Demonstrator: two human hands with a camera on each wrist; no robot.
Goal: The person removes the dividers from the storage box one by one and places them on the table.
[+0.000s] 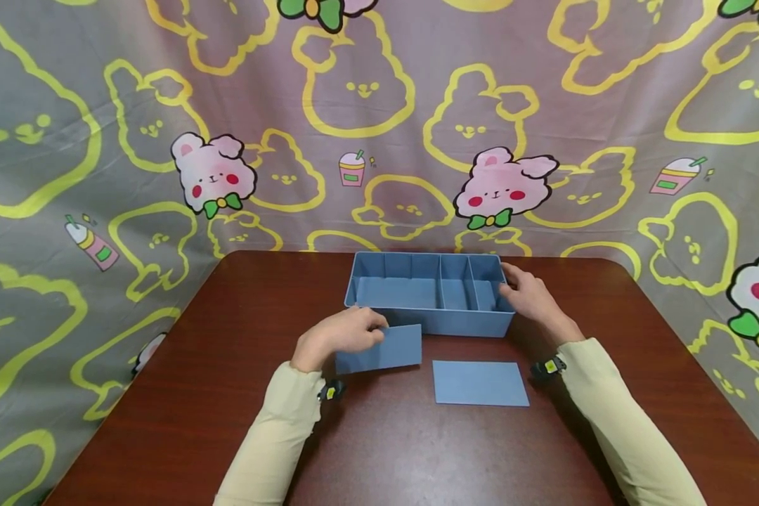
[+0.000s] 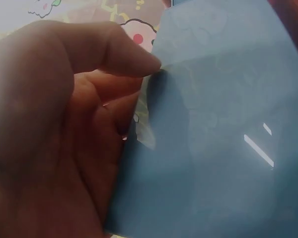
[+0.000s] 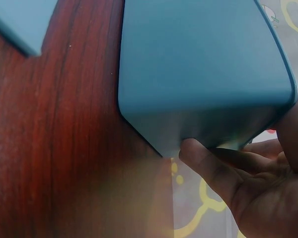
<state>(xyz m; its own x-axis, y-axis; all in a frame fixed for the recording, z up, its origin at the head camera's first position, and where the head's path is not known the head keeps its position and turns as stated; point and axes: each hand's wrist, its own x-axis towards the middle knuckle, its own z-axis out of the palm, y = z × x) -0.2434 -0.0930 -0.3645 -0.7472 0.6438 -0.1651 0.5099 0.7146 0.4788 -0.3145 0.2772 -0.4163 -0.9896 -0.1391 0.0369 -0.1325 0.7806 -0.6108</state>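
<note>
In the head view, my left hand (image 1: pixel 348 332) pinches a flat blue rectangular panel (image 1: pixel 400 348) by its upper edge, tilted in front of the box. The left wrist view shows the thumb pressed on the glossy face of this panel (image 2: pixel 223 119). My right hand (image 1: pixel 534 295) holds the right end of a blue compartment box (image 1: pixel 430 322). Fingers of the right hand (image 3: pixel 253 183) touch the outside of the box's end wall (image 3: pixel 169 129), with part of the hand over its rim. A second blue panel (image 1: pixel 481 384) lies flat before the box.
Upright dividers (image 1: pixel 441 281) part the box into one wide compartment at left and narrower ones at right. The box stands toward the back of a dark red-brown wooden table (image 1: pixel 253 302). A patterned cloth (image 1: pixel 392 204) hangs close behind the table and along its sides.
</note>
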